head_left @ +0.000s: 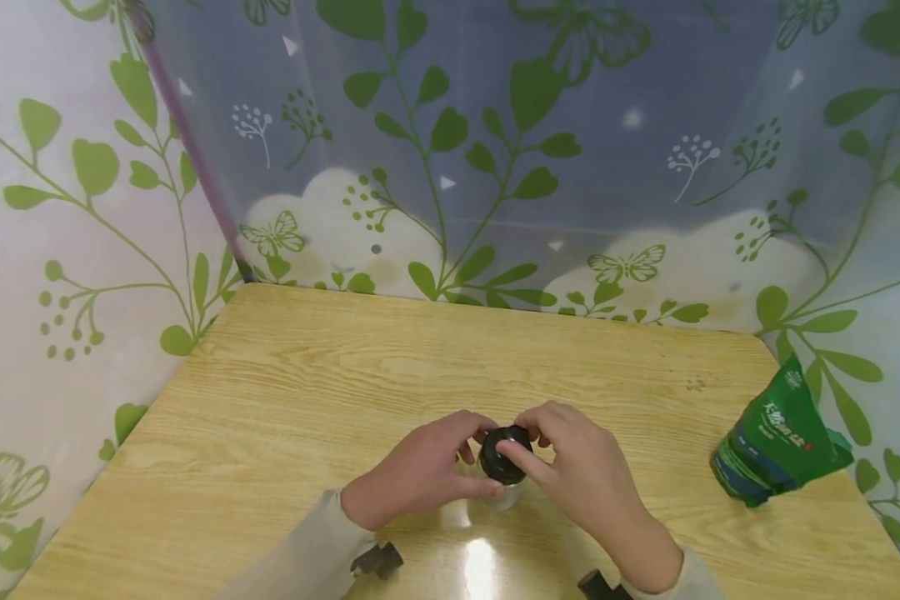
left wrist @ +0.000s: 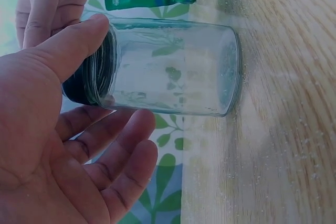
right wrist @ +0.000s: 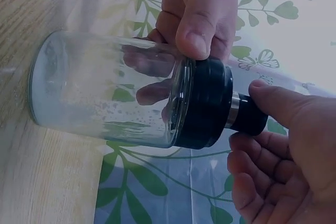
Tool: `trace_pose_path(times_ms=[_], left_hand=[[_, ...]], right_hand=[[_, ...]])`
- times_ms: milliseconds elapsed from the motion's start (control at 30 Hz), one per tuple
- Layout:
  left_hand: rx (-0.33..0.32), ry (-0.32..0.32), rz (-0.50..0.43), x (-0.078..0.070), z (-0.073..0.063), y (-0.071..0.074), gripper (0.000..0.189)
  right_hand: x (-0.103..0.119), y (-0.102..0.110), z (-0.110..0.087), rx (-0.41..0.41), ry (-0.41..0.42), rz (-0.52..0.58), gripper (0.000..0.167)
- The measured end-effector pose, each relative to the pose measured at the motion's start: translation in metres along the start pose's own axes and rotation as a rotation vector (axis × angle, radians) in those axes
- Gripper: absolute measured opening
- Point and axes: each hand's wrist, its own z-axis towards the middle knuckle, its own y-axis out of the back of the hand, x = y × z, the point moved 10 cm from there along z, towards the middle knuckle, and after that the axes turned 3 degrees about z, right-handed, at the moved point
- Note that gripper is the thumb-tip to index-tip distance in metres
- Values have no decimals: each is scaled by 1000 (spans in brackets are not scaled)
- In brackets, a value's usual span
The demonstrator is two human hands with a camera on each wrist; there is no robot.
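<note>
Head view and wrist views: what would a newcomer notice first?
Probably the green bag at the right of the wood-grained table. Next comes the clear glass jar with its black lid, between the left hand and right hand. Behind stands a leaf-printed backdrop.

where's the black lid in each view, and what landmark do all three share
Head: black lid low, just right of centre, between left hand and right hand.
Left wrist: black lid left of centre, near mid-height.
Right wrist: black lid right of centre, near mid-height.
Shared landmark: wood-grain table.
</note>
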Motion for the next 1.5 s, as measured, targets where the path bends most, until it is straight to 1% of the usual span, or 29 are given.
trace_pose_path(times_ms=[100,333,433,667,833,1033,1300,1500], left_hand=[[-3,-5,5,0,0,0,60],[-22,-27,38,-1,0,3,62],[-27,-33,37,-1,0,3,62],[-40,-63,37,-4,0,5,63],[-47,-80,20,-4,0,5,62],[-41,-63,7,0,0,4,66],[-27,-45,-18,2,0,3,67],[-19,-37,-42,3,1,3,65]], right_hand=[[3,0,-1,-13,49,-6,27],[9,-1,0,-22,109,30,26],[10,-1,0,-22,124,34,25],[10,-4,1,26,116,25,23],[12,-7,1,65,147,44,19],[15,-10,-1,88,180,57,19],[15,-11,-1,88,180,50,19],[16,-9,-1,71,195,68,22]])
